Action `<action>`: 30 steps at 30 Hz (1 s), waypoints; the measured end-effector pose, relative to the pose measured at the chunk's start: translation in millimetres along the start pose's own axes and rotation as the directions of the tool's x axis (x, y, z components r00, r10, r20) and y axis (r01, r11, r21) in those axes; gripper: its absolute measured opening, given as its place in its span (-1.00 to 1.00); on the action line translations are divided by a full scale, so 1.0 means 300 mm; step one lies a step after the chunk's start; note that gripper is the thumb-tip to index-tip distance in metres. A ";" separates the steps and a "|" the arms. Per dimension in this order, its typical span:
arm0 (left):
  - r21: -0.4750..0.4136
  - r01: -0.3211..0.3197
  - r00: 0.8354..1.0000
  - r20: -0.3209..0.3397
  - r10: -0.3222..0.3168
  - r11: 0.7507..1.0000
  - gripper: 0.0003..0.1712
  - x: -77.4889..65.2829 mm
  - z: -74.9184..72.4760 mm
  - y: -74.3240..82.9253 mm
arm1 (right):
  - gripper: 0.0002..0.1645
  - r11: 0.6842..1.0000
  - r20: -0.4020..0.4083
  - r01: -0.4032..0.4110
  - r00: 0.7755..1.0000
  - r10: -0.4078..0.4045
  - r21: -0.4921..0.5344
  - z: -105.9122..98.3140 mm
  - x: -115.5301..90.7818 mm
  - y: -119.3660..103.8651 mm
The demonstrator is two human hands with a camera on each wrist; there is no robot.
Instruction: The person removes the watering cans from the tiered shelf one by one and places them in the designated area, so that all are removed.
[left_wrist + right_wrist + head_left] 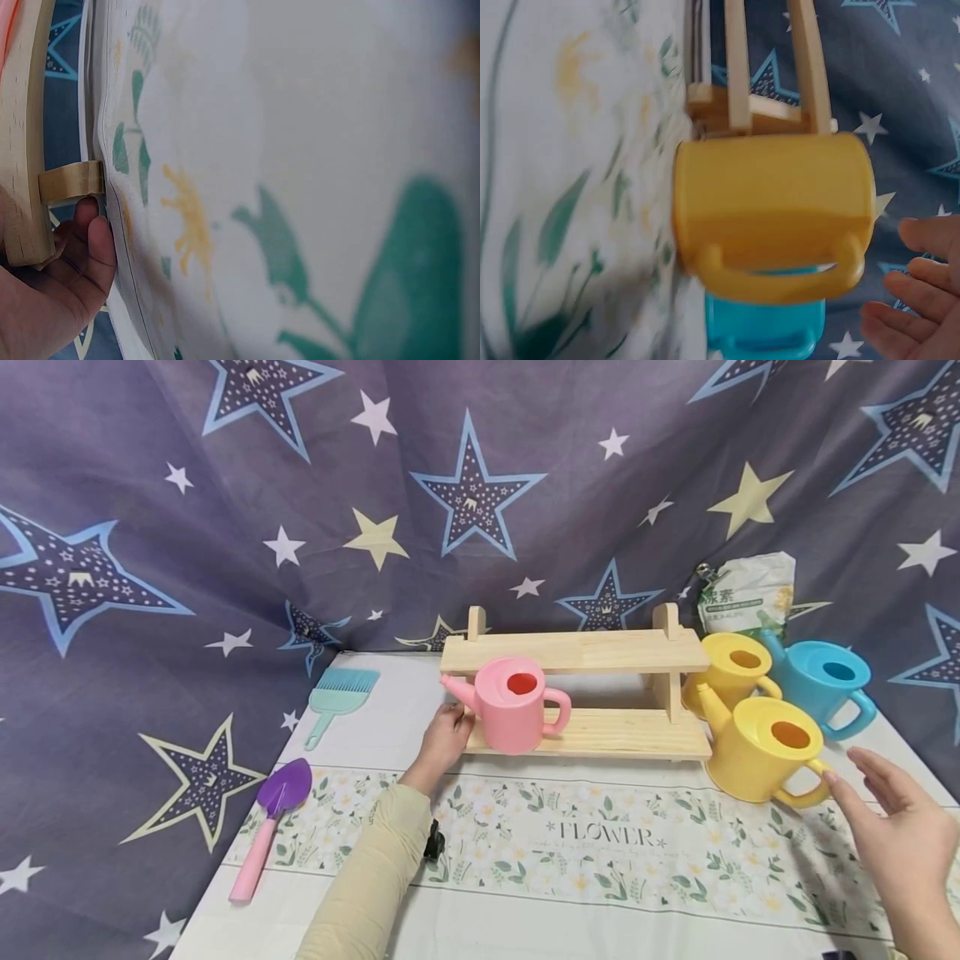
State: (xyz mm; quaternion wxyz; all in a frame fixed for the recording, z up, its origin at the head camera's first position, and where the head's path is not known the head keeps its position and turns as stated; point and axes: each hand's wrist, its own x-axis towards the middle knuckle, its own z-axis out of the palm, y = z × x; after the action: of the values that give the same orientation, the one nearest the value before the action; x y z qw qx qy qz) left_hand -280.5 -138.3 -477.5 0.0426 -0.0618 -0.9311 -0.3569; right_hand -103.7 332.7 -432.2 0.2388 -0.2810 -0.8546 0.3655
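Pink watering can point(512, 720) seems settled mid-frame on the wooden rack point(592, 652); yellow cans point(738, 764) and a blue can point(806, 681), right of frame, are still off it. Left hand point(444, 739), fingers curled, grips the rack's end; right hand point(903, 827), fingers spread, holds nothing.

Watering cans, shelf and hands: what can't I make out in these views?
Head: lower part of the rear yellow watering can, behind the front yellow watering can.
Head: small print under "FLOWER", too small.
Left wrist: part of the left hand and most of the wooden shelf, cut off by the left edge.
Right wrist: rest of the right hand, cut off by the right edge.
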 end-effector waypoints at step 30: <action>0.000 -0.001 1.000 0.003 0.001 1.000 -0.49 0.002 0.000 -0.003 | -0.58 0.802 0.185 0.485 0.803 -0.567 0.348 0.102 -0.098 -0.296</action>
State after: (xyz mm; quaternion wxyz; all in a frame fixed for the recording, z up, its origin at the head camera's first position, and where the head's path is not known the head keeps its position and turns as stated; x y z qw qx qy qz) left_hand -281.3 -138.8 -478.1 0.0414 -0.0630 -0.9312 -0.3567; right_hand -128.2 247.5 -389.5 0.2459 0.0616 -0.8623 0.4383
